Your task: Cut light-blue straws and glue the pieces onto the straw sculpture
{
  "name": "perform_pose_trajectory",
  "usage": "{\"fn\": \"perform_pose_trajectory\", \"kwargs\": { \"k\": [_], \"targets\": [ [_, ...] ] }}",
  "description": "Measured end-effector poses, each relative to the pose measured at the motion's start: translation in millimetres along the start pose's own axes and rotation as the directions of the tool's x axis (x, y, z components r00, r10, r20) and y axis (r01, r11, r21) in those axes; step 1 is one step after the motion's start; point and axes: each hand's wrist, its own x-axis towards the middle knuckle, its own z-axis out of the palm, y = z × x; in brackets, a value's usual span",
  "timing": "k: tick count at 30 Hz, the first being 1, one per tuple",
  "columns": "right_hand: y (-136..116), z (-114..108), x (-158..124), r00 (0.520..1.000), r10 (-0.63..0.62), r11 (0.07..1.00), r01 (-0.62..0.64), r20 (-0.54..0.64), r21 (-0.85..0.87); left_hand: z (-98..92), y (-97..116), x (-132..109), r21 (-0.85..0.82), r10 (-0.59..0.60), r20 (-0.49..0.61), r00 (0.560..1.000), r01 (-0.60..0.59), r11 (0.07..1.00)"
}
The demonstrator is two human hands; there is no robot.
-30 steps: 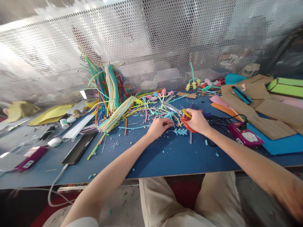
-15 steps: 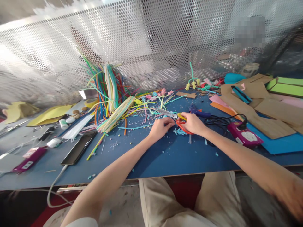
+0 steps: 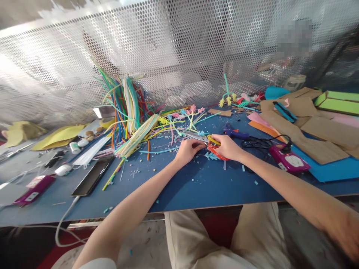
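Note:
My right hand (image 3: 229, 147) grips scissors (image 3: 196, 136) with red and yellow handles, their metal blades pointing left, above the fingers of my other hand. Close under the blades, my left hand (image 3: 187, 152) is closed in a pinch; what lies between its fingertips is hidden or too small to name. A light-blue leafy sprig (image 3: 211, 156) shows just below the scissors, between the hands. Behind them lie pink, yellow and blue fuzzy sprigs (image 3: 192, 110) among scattered clippings. A light-blue fuzzy stem (image 3: 159, 151) lies left of my left hand.
A large bundle of coloured pipe cleaners (image 3: 131, 104) stands at the back left. To the right are a purple glue gun (image 3: 237, 133), a magenta power strip (image 3: 288, 158) with black cable, and cardboard pieces (image 3: 325, 136). A phone (image 3: 94, 176) and a white mask (image 3: 91, 151) lie left.
My right hand and the scissors have shifted slightly left, closer to my left hand. My left hand has hardly moved and stays pinched.

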Motion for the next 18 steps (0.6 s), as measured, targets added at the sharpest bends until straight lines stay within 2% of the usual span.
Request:
{"fn": "perform_pose_trajectory", "kwargs": {
  "k": [3,5,7,10,14,18],
  "targets": [
    [-1,-2,0,0.995,-0.012,1.000,0.011,-0.103,-0.004,-2.5,2,1,-0.082,-0.032,-0.075,0.997,0.026,0.996],
    [-3,-5,1,0.983,0.020,0.998,-0.008,-0.180,0.065,-3.0,4,1,-0.196,-0.050,-0.108,0.993,0.028,0.980],
    [-3,-8,2,0.974,0.070,0.982,-0.030,-0.215,0.185,-1.7,8,0,-0.315,-0.057,-0.089,0.994,0.027,0.949],
    [-3,-9,4,0.972,0.122,0.944,-0.051,-0.200,0.326,3.0,16,-2,-0.424,-0.054,-0.020,0.998,0.040,0.905],
    [-2,-6,5,0.966,0.154,0.921,-0.064,-0.209,0.384,8.5,23,-4,-0.497,-0.034,0.028,0.999,0.043,0.867],
    [-4,-5,4,0.936,0.147,0.927,-0.018,-0.320,0.375,9.2,21,-4,-0.633,-0.058,0.072,0.996,0.090,0.769]
  ]
}}
